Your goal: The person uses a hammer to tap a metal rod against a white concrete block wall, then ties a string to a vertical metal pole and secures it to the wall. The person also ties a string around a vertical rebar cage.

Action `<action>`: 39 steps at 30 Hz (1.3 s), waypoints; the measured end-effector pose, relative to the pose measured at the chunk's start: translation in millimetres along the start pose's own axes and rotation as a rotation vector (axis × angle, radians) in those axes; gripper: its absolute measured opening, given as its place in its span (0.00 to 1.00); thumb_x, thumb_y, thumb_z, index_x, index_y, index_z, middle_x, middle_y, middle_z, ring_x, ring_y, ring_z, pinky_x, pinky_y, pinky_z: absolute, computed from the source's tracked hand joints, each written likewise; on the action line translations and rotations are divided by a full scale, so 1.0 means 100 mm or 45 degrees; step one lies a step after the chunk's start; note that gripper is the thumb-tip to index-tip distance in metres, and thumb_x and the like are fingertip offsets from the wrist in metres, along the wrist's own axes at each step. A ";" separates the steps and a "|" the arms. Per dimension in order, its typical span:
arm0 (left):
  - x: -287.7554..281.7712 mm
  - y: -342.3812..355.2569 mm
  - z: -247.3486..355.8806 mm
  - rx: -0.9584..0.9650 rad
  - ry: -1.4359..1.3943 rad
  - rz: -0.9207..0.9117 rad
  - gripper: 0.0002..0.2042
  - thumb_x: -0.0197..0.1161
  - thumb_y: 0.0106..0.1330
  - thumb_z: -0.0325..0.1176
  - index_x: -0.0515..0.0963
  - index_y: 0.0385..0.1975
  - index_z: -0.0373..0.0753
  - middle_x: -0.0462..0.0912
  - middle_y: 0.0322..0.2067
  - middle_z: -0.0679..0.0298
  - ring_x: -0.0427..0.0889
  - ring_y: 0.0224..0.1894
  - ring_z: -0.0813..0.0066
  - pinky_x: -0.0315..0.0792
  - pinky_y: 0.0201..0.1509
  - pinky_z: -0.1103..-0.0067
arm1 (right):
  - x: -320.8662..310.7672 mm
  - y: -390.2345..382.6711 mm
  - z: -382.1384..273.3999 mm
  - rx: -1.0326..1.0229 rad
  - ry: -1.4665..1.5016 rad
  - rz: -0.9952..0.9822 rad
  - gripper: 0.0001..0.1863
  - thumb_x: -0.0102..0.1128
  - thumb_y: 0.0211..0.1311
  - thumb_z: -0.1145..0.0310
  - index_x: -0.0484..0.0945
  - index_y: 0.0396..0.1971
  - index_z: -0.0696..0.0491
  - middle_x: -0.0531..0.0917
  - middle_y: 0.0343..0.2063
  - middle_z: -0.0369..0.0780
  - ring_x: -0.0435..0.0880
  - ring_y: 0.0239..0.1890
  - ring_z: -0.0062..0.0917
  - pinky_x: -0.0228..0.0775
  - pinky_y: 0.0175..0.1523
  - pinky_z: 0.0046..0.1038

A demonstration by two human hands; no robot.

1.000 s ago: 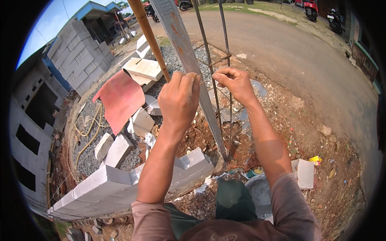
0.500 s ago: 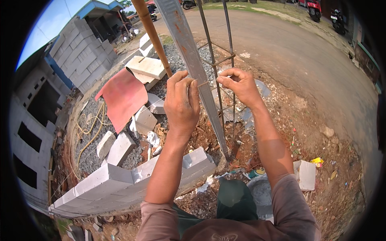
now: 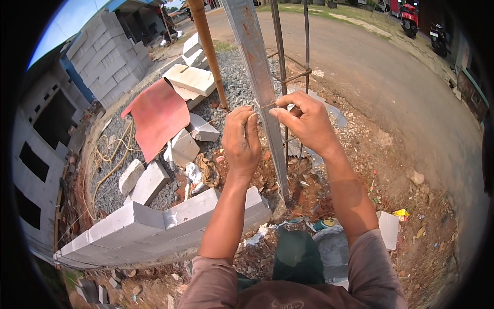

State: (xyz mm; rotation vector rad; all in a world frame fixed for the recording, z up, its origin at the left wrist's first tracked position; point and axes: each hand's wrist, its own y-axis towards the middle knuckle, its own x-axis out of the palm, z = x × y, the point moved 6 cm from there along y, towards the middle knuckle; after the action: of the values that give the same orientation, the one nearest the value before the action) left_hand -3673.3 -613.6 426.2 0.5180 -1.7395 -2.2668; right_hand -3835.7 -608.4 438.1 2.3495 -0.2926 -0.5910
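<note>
A grey metal post [image 3: 252, 56], rust-streaked and slightly tilted, stands between my two hands. Left of it, my left hand [image 3: 241, 144] has its fingers pinched together on a thin string [image 3: 208, 122], which trails off to the left past the blocks. My right hand [image 3: 309, 121], on the post's other side, pinches a short length of the same thin line against the post's edge. This line crosses the post's face at finger height. Whether it is tied there I cannot tell. Just behind my right hand rise the steel rebars [image 3: 280, 46] with square ties.
A low wall of pale blocks [image 3: 146, 226] runs in front toward the left. Loose blocks [image 3: 149, 183], a red sheet [image 3: 159, 118] and a yellow hose [image 3: 116, 180] lie on gravel. A bamboo pole [image 3: 208, 51] leans beyond my left hand. Near my knee sits a grey bucket [image 3: 332, 250].
My right hand has moved left, up against the post, and my left hand sits slightly lower beside it. The view has shifted a little.
</note>
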 end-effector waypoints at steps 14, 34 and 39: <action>0.10 -0.11 -0.10 -0.261 -0.171 0.019 0.06 0.52 0.69 0.29 0.73 0.39 0.34 0.81 0.35 0.59 0.80 0.38 0.74 0.73 0.42 0.79 | 0.06 0.00 0.06 -0.029 0.118 -0.039 0.10 0.67 0.53 0.68 0.81 0.33 0.57 0.79 0.28 0.35 0.75 0.24 0.16 0.67 0.29 0.20; 0.24 -0.25 -0.18 -0.823 -0.682 0.200 0.08 0.55 0.68 0.30 0.74 0.41 0.32 0.79 0.39 0.61 0.77 0.40 0.80 0.72 0.43 0.83 | 0.26 -0.14 -0.01 -0.097 0.213 0.449 0.04 0.64 0.55 0.73 0.80 0.27 0.57 0.78 0.23 0.36 0.74 0.22 0.15 0.65 0.26 0.19; 0.23 -0.24 -0.17 -0.844 -0.764 0.232 0.09 0.53 0.70 0.33 0.74 0.41 0.32 0.80 0.39 0.60 0.78 0.42 0.79 0.72 0.42 0.83 | 0.25 -0.12 -0.04 -0.179 0.156 0.395 0.04 0.65 0.54 0.74 0.80 0.27 0.57 0.78 0.23 0.36 0.75 0.23 0.16 0.66 0.27 0.20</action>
State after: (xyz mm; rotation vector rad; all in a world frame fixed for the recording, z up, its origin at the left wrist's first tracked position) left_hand -3686.9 -631.3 396.1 -0.4726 -1.0169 -2.8080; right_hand -3811.7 -606.3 424.6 2.1381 -0.5291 -0.3061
